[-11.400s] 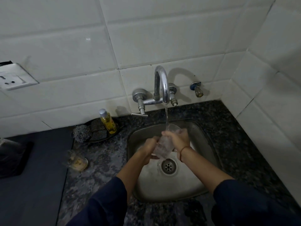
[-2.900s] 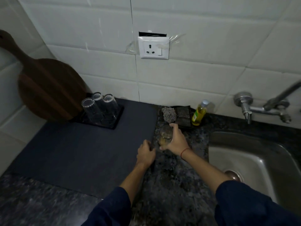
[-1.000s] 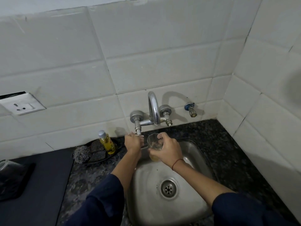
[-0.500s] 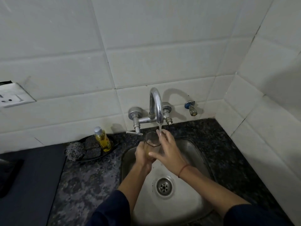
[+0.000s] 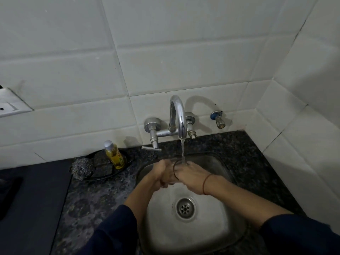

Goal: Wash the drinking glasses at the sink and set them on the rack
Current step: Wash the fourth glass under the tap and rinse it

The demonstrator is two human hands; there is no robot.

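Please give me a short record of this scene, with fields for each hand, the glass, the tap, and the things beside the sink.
left hand: grips the glass from its left side
right hand: at the glass's mouth; its fingers are hard to see
glass: held over the sink, under the stream
tap: running
beside sink, left: soap bottle, steel scrubber

The sink (image 5: 211,229) is sitting in the counter (image 5: 92,199), with the tap (image 5: 177,115) projecting from the wall behind it and a valve (image 5: 218,118) lying to the tap's right. Over the basin, behind the drain (image 5: 185,207), the glass (image 5: 174,171) is sitting between the left hand (image 5: 161,175) and the right hand (image 5: 191,178), under the spout. Left of the sink, a bottle (image 5: 113,155) is standing in a dish (image 5: 117,173) against the wall, a scrubber (image 5: 82,167) is resting at the dish's left edge, and a mat (image 5: 33,199) is lying further left.
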